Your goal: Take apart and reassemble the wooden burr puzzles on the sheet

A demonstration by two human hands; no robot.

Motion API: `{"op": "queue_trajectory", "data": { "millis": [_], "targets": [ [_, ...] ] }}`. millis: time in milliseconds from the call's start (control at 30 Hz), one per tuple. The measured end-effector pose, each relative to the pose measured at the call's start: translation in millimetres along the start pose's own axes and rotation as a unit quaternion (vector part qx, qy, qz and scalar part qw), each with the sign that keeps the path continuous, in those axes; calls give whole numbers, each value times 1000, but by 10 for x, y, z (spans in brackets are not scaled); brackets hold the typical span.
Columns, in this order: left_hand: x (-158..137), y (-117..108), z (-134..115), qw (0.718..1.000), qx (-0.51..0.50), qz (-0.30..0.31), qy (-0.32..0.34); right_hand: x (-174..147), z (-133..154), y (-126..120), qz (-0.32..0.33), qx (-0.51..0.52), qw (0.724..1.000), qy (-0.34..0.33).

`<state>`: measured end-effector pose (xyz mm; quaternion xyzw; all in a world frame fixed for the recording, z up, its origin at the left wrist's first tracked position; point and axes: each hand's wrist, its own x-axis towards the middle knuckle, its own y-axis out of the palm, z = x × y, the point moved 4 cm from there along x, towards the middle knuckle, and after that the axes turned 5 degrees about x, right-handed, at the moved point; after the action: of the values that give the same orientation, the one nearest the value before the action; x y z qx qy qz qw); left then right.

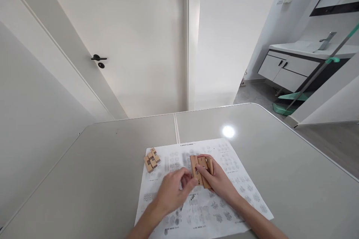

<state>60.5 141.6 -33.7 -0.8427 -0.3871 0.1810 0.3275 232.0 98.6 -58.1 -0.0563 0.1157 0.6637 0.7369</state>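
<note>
My right hand [220, 179] is closed around several notched wooden puzzle pieces [200, 171], set side by side over the printed sheet. Its thumb presses across their front, and the other fingers wrap behind, partly hidden. Just left of them is my left hand [175, 190], its fingers curled but apart from the thumb, with nothing visible between them. The left thumb tip reaches the lower left edge of the pieces; I cannot tell whether it touches. A small cluster of interlocked wooden blocks [152, 160] lies at the sheet's upper left corner.
A white sheet [241, 198] printed with rows of small diagrams lies under both hands. The grey table [92, 179] has a seam running away from me and a bright light reflection. Beyond stand a white door [146, 44] and, right, a sink cabinet [288, 67] with a green-handled dustpan [282, 109].
</note>
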Motion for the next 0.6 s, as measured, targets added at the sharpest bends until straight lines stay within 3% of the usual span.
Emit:
{"op": "queue_trajectory", "data": {
  "millis": [133,300,467,600],
  "targets": [
    [104,195,-52,990,-118,24,-68,106,108,32,-6,-22,997,-70],
    [177,142,52,974,-208,2,-85,170,114,-46,28,-111,988,-105],
    [173,125,114,963,-258,-15,-78,157,70,-92,14,-280,942,-187],
    [148,124,131,955,-289,-13,-60,145,5,-74,29,-334,920,-204]
  ]
}}
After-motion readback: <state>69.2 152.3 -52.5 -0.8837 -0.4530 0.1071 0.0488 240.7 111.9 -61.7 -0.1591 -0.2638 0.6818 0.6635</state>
